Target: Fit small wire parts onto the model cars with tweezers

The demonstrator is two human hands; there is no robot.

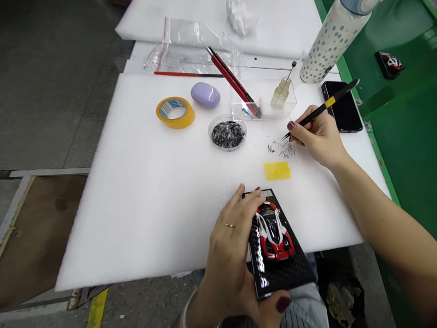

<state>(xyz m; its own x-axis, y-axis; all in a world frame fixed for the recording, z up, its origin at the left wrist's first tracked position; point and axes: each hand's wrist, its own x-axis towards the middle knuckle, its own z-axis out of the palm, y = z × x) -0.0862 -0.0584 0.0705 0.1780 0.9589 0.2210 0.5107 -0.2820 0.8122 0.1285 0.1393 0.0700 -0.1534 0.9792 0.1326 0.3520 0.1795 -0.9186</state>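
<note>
My left hand [232,246] holds a black display base [290,273] at the front edge of the white foam sheet, thumb at its near end. On the base sits a red, white and black model car [275,232]. Black tweezers [317,110] with a yellow band are pinched in my right hand [319,136], their tips down at scattered short black bristles [282,149]. A piece of yellow tape [277,171] lies just below the bristles. Left of them is a round clear dish [227,133] full of black bristles.
Orange tape roll [175,113], purple oval object [205,95] and clear tray [264,111] with red-handled tools [235,84] and a small bottle [282,91] stand farther back. A dotted flask [332,43] and black phone [343,108] are at the right, beside a green surface [406,118].
</note>
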